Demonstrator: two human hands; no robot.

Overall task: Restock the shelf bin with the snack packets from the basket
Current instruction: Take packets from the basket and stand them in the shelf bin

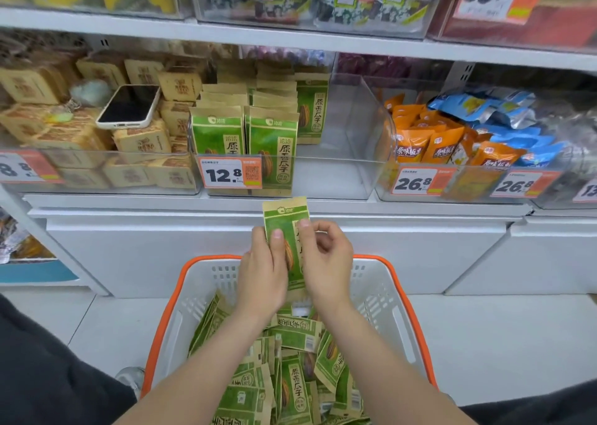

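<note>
A green and tan snack packet (286, 221) stands upright between both my hands, above the basket and just below the shelf edge. My left hand (263, 271) grips its left side and my right hand (326, 263) pinches its right edge. The white basket with an orange rim (168, 308) sits below, holding several more green packets (290, 379) in a loose pile. The clear shelf bin (332, 179) with the 12.8 price tag (229, 173) has upright rows of the same packets (245, 134) in its left part, while its right part is bare.
A phone (129, 106) lies on tan boxed snacks (142, 140) in the bin to the left. Orange packets (429, 140) and blue ones (497, 117) fill the bin to the right. White cabinet fronts (129, 250) stand below the shelf. My dark-clothed legs flank the basket.
</note>
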